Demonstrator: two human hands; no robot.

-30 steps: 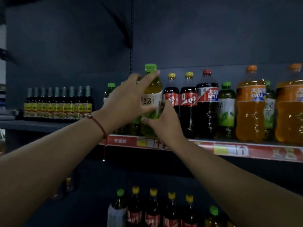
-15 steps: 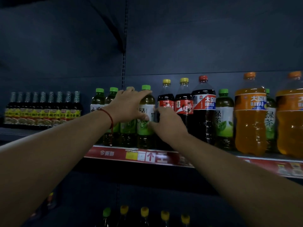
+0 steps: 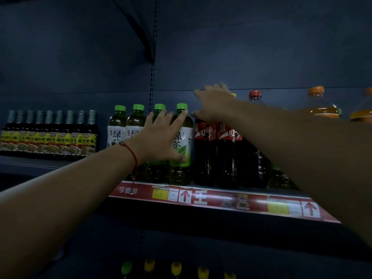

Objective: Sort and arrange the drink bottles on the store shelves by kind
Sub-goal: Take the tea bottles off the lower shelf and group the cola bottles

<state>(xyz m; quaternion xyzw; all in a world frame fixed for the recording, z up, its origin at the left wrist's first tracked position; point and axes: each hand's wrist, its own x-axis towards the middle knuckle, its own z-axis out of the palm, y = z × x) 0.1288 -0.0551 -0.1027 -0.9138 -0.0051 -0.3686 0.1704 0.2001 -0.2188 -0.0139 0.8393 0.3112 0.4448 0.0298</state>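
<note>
On shelf, green-tea bottles beside colas

This is a shop, a drinks aisle in dim light. Just beyond the fingers of the left hand stand rows of identical green tea bottles beside cola bottles on a dark metal shelf, and below the fingers its front edge carries a red price strip with yellow tags and arrows. Left of the fingers, matching dark sauce bottles line a neighbouring shelf
</note>
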